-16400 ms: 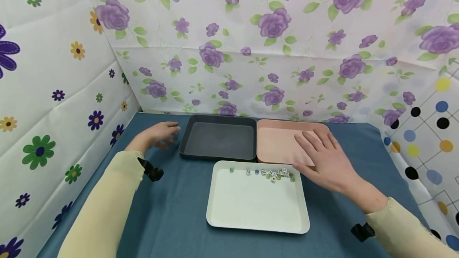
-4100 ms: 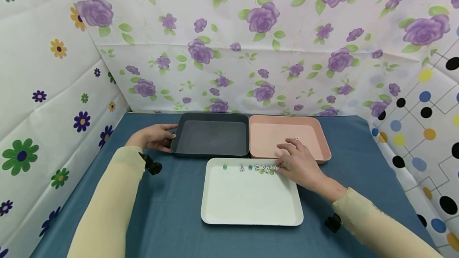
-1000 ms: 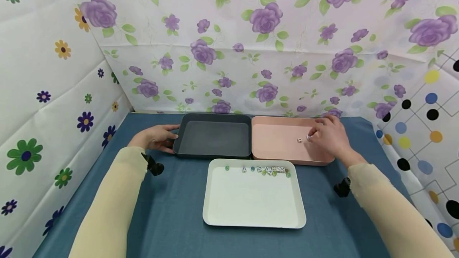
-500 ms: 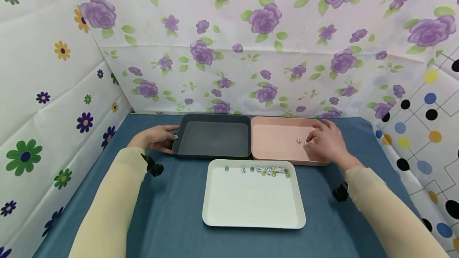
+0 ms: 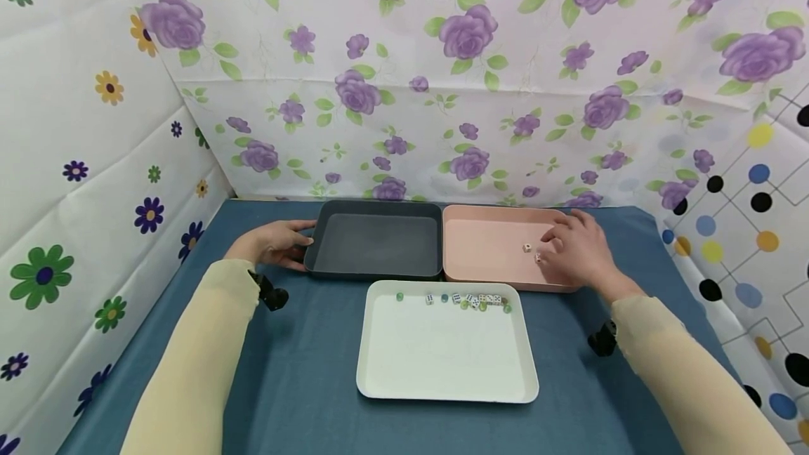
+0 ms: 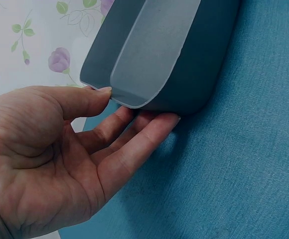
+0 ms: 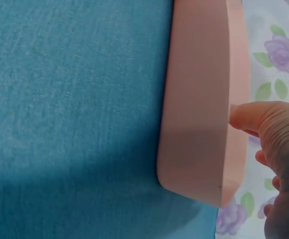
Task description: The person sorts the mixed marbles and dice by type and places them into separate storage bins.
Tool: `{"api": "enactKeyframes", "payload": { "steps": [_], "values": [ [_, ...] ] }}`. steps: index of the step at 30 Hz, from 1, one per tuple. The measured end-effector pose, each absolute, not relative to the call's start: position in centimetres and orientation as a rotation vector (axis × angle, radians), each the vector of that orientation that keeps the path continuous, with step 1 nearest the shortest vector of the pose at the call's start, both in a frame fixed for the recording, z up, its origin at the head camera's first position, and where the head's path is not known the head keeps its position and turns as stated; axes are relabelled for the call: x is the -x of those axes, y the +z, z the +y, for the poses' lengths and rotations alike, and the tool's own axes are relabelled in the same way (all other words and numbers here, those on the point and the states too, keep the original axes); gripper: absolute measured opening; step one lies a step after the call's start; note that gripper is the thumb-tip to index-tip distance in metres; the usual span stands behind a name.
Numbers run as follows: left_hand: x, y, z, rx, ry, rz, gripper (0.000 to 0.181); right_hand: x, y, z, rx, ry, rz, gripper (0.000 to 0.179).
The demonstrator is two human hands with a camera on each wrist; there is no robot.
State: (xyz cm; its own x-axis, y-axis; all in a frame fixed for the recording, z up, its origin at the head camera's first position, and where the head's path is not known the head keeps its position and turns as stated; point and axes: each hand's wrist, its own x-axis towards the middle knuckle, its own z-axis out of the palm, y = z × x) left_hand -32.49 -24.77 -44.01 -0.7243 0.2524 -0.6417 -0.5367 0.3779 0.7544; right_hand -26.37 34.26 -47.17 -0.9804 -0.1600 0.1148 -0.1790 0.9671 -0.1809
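Note:
My left hand grips the left end of the dark grey tray. In the left wrist view its thumb lies on the tray's rim, and its fingers touch the outer wall. Over the right part of the pink tray hovers my right hand, fingers bent and nothing visible between them. Beside its fingertips lies a small white die, near another die, both on the pink tray's floor. In the right wrist view the thumb shows at the pink wall; the other fingers are mostly hidden.
In front stands a white tray. Along its back edge lie several dice and several glass marbles, one green marble apart at left. Blue cloth covers the table, with floral fabric hanging behind.
Over the last second my right hand lowered a die toward the front of the pink tray and let it go beside the first die. The left hand keeps its place on the grey tray.

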Motion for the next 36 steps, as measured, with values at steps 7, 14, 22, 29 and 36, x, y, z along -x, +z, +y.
{"api": "enactKeyframes", "payload": {
  "steps": [7, 14, 22, 29, 36],
  "values": [
    [32.4, -43.9, -24.7, 0.238, 1.420, 1.924, 0.066, 26.1, -46.6, 34.7, -0.254, 0.308, -3.001, 0.039],
    [32.6, -44.0, -25.0, 0.228, 1.429, 1.921, 0.066, 25.5, -46.1, 34.2, -0.283, 0.354, -2.952, 0.037],
    [32.4, -43.9, -25.1, 0.193, 1.431, 1.922, 0.067, 24.8, -45.3, 33.6, -0.371, 0.386, -2.875, 0.033],
    [32.5, -44.1, -25.1, 0.183, 1.440, 1.908, 0.067, 24.3, -44.7, 33.0, -0.395, 0.425, -2.847, 0.033],
    [32.6, -44.2, -24.9, 0.216, 1.435, 1.910, 0.066, 23.7, -44.3, 31.8, -0.423, 0.435, -2.842, 0.030]
  ]
}}
